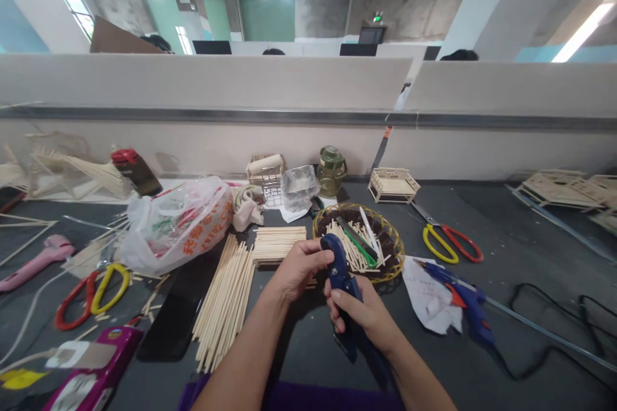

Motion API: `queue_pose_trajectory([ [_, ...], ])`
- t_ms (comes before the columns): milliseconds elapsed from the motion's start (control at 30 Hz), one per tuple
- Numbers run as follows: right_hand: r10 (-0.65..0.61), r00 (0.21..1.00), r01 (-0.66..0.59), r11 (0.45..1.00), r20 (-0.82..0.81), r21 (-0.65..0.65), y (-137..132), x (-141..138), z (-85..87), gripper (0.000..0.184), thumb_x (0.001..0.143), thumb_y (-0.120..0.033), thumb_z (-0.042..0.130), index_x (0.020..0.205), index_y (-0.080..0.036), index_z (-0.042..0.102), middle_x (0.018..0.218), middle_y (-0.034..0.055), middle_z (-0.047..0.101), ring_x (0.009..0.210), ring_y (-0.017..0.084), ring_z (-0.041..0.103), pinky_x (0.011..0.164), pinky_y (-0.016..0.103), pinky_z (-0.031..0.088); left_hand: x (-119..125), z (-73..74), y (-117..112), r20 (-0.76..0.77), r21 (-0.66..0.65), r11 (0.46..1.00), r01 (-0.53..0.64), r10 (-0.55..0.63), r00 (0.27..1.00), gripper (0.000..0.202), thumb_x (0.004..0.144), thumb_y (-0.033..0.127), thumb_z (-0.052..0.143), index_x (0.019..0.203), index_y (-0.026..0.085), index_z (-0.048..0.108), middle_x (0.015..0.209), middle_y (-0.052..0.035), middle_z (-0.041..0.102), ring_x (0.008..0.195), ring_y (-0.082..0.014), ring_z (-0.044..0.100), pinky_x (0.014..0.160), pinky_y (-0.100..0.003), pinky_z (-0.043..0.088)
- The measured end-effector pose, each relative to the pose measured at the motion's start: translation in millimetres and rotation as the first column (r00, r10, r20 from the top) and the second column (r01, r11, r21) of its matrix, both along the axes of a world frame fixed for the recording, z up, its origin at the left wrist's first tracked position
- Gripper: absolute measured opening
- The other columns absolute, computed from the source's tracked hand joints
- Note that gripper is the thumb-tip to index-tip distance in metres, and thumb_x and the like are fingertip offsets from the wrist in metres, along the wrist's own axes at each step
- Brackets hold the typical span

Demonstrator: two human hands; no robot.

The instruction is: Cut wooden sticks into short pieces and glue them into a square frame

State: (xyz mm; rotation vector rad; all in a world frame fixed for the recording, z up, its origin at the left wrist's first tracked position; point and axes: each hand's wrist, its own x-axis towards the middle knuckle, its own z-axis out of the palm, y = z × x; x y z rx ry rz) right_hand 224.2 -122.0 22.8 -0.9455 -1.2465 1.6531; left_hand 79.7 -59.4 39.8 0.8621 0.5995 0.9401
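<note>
My right hand point(359, 308) is wrapped round the handles of a dark blue hand cutter point(340, 260), whose head points up and away from me. My left hand point(303, 266) is closed, thumb and fingers pinched together right beside the cutter's head. Whatever sits in that pinch is too small or hidden to make out. Just beyond both hands is a yellow-rimmed woven basket point(396, 241) of short cut sticks, with a green-and-black tool and a white pen on top. A stacked panel of sticks point(278, 244) and a bundle of long wooden sticks point(225, 302) lie to the left.
Left are a plastic bag point(176, 231), red-and-yellow scissors point(91, 295), a black phone point(176, 314) and a purple power strip point(103, 366). Right are more scissors point(448, 241), crumpled paper point(429, 295) and a blue glue gun point(470, 302) with its cable. A small stick model point(393, 185) stands near the partition.
</note>
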Motion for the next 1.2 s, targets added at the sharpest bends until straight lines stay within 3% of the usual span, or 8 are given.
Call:
queue_pose_trajectory([
  [100, -0.020, 0.997, 0.018, 1.000, 0.078, 0.019, 2, -1, -1.9, 0.034, 0.081, -0.048, 0.060, 0.086, -0.015, 0.055, 0.062, -0.0018, 0.056, 0.047, 0.009, 0.054, 0.049, 0.023, 0.045, 0, -4.0, 2, 0.000, -0.015, 1.000, 0.003, -0.003, 1.000, 0.028, 0.064, 0.030, 0.079, 0.081, 0.010, 0.072, 0.072, -0.0063, 0.069, 0.062, -0.0130, 0.060, 0.069, -0.026, 0.046],
  [300, -0.067, 0.982, 0.093, 0.985, 0.174, -0.144, 3, -6, -1.2, 0.043, 0.071, -0.054, 0.066, 0.083, -0.015, 0.054, 0.060, -0.0013, 0.057, 0.050, 0.012, 0.057, 0.052, 0.027, 0.050, -1, -11.2, 4, -0.001, -0.006, 0.998, -0.056, 0.056, 0.998, 0.028, 0.066, 0.030, 0.078, 0.084, 0.009, 0.072, 0.073, -0.0067, 0.069, 0.065, -0.0124, 0.061, 0.068, -0.023, 0.046],
  [500, -0.181, 0.951, 0.202, 0.977, 0.249, -0.062, -1, -11, -10.3, 0.042, 0.072, -0.055, 0.064, 0.076, -0.015, 0.054, 0.051, -0.0035, 0.053, 0.040, 0.009, 0.048, 0.041, 0.023, 0.042, 4, -5.4, 0, 0.010, -0.023, 1.000, -0.017, 0.018, 1.000, 0.034, 0.064, 0.032, 0.079, 0.089, 0.009, 0.073, 0.078, -0.0091, 0.070, 0.069, -0.0149, 0.062, 0.072, -0.026, 0.047],
  [667, -0.261, 0.913, 0.272, 0.962, 0.313, 0.008, -3, -16, -16.3, 0.041, 0.073, -0.056, 0.063, 0.066, -0.017, 0.051, 0.047, -0.0036, 0.051, 0.036, 0.009, 0.046, 0.037, 0.022, 0.039, 6, -7.4, -1, 0.031, -0.050, 0.999, -0.009, 0.010, 0.999, 0.038, 0.059, 0.035, 0.082, 0.086, 0.009, 0.073, 0.074, -0.0085, 0.070, 0.064, -0.0146, 0.062, 0.066, -0.025, 0.047],
  [900, -0.304, 0.907, 0.305, 0.951, 0.292, 0.044, -5, -17, -15.1, 0.039, 0.075, -0.052, 0.063, 0.063, -0.017, 0.050, 0.045, -0.0037, 0.049, 0.033, 0.008, 0.044, 0.036, 0.021, 0.039, 13, -13.4, -4, 0.137, -0.068, 0.997, 0.025, -0.015, 0.990, 0.032, 0.064, 0.031, 0.080, 0.086, 0.009, 0.072, 0.075, -0.0087, 0.070, 0.063, -0.0134, 0.063, 0.068, -0.025, 0.049],
  [1200, -0.333, 0.891, 0.330, 0.942, 0.309, 0.065, -5, -18, -17.3, 0.040, 0.075, -0.053, 0.061, 0.059, -0.018, 0.049, 0.043, -0.0028, 0.049, 0.033, 0.009, 0.044, 0.035, 0.022, 0.037, 17, -14.1, -5, 0.136, -0.107, 0.994, 0.015, -0.001, 0.991, 0.037, 0.061, 0.033, 0.081, 0.087, 0.008, 0.071, 0.076, -0.0096, 0.071, 0.062, -0.0153, 0.064, 0.064, -0.025, 0.049],
])
